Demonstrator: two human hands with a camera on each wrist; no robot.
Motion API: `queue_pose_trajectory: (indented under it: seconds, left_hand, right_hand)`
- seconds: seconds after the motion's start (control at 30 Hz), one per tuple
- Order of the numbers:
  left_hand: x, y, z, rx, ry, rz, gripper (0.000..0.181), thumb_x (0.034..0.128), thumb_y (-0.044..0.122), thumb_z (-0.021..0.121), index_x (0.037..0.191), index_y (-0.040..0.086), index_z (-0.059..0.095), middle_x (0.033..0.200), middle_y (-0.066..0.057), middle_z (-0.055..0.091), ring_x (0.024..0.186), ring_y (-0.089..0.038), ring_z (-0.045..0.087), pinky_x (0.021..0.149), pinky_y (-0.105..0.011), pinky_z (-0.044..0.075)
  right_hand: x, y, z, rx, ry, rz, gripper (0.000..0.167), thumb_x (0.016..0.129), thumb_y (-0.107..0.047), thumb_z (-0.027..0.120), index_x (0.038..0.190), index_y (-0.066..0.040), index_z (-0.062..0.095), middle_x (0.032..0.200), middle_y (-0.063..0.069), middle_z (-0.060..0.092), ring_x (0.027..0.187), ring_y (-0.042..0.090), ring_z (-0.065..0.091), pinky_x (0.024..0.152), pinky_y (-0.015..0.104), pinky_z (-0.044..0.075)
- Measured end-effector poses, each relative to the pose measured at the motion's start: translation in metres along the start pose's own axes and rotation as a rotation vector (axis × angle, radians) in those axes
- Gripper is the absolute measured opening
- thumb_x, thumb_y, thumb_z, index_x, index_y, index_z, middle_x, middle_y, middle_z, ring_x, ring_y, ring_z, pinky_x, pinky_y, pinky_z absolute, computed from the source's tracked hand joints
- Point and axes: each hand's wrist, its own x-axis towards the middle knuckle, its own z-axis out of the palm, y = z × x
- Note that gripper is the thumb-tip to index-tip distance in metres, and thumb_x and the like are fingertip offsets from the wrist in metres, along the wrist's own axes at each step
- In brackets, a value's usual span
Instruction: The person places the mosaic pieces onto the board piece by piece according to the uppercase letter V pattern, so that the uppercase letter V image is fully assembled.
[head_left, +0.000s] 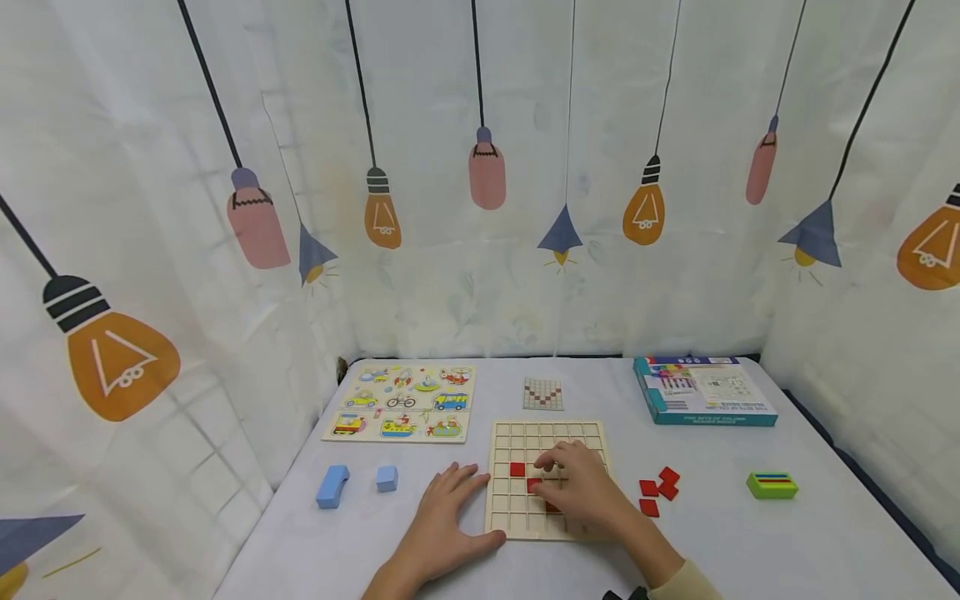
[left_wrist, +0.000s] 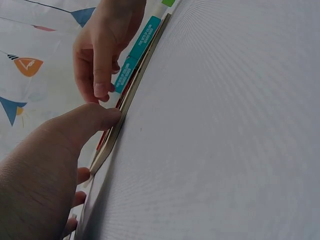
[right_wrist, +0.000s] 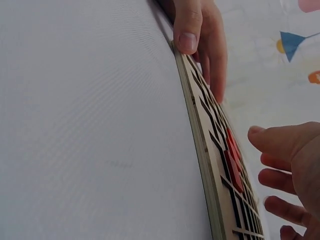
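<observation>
Grid board [head_left: 517, 523]: flat on the table, between the 2 hands, its left edge beside the left hand and its right part under the right hand
Red tiles on the board [head_left: 517, 469]: 3 visible, stepping diagonally from between the hands to just under the right hand, which partly covers the nearest
Right hand [head_left: 581, 493]: above the board, fingers loosely bent, thumb apart from them in its wrist view, nothing seen in the grasp; I cannot tell whether a fingertip touches the middle tile
Left hand [head_left: 446, 525]: spread wide, thumb on the board's near left corner, fingers reaching along its left edge, holding nothing
Loose red tiles [head_left: 649, 507]: 4, in a small group just right of the right hand
Pattern card [head_left: 542, 394]: ahead of the hands, beyond the board, with dark red squares in a V
Blue blocks [head_left: 332, 487]: 2, left of the left hand, the farther one notched, the nearer one a small cube
Picture puzzle [head_left: 420, 402]: ahead and left of the left hand, printed with vehicles
Green block [head_left: 772, 487]: well right of the right hand, coloured strips on top
Teal box [head_left: 708, 392]: ahead and right of the right hand
White cloth [head_left: 277, 558]: under everything, hands included
Curtain [head_left: 450, 300]: ahead and to either side of the hands, printed with hanging lamps
</observation>
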Motion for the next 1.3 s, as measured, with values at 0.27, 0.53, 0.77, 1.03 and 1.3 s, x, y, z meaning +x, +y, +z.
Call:
queue_pose_trajectory:
  seconds: [0.27,0.53,0.77,1.03,1.3]
  left_hand:
    - [0.000,0.000,-0.001,-0.014,0.002,0.004,0.092,0.0808,0.077,0.085,0.155,0.026,0.065,0.168,-0.005,0.055,0.166,-0.044,0.036,0.138,-0.072,0.024]
    - [-0.002,-0.001,-0.004,-0.009,0.016,-0.007,0.091,0.0800,0.076,0.086,0.154,0.027,0.066,0.167,-0.005,0.056,0.166,-0.044,0.036,0.137,-0.073,0.026]
    - [0.000,-0.003,0.000,-0.011,0.013,0.014,0.092,0.0806,0.077,0.085,0.155,0.027,0.065,0.168,-0.004,0.055,0.166,-0.044,0.036,0.138,-0.071,0.025]
    - [0.001,-0.003,0.001,-0.014,0.008,0.014,0.092,0.0807,0.078,0.085,0.155,0.027,0.065,0.167,-0.005,0.056,0.166,-0.044,0.036,0.138,-0.072,0.024]
    - [0.000,-0.003,0.002,-0.018,0.020,0.027,0.092,0.0805,0.077,0.086,0.154,0.026,0.066,0.166,-0.006,0.057,0.165,-0.045,0.038,0.137,-0.072,0.026]
  right_hand:
    - [-0.014,0.011,-0.013,0.017,-0.023,0.076,0.030,0.090,-0.040,0.092,0.117,-0.033,0.079,0.107,-0.019,0.071,0.110,0.012,0.055,0.099,0.045,0.054]
    - [-0.021,0.024,-0.025,0.007,-0.013,0.082,0.033,0.090,-0.041,0.093,0.118,-0.034,0.079,0.109,-0.019,0.071,0.115,0.012,0.055,0.099,0.045,0.049]
    - [-0.030,0.039,-0.037,-0.055,-0.003,0.126,0.034,0.087,-0.042,0.096,0.115,-0.036,0.080,0.110,-0.019,0.071,0.113,0.011,0.054,0.096,0.041,0.047]
    - [-0.045,0.057,-0.058,-0.090,0.012,0.086,0.037,0.085,-0.041,0.097,0.117,-0.033,0.079,0.111,-0.020,0.071,0.114,0.011,0.054,0.095,0.039,0.044]
    - [-0.058,0.067,-0.075,-0.127,-0.001,0.071,0.038,0.086,-0.039,0.096,0.119,-0.032,0.079,0.105,-0.018,0.068,0.106,0.014,0.051,0.088,0.036,0.038]
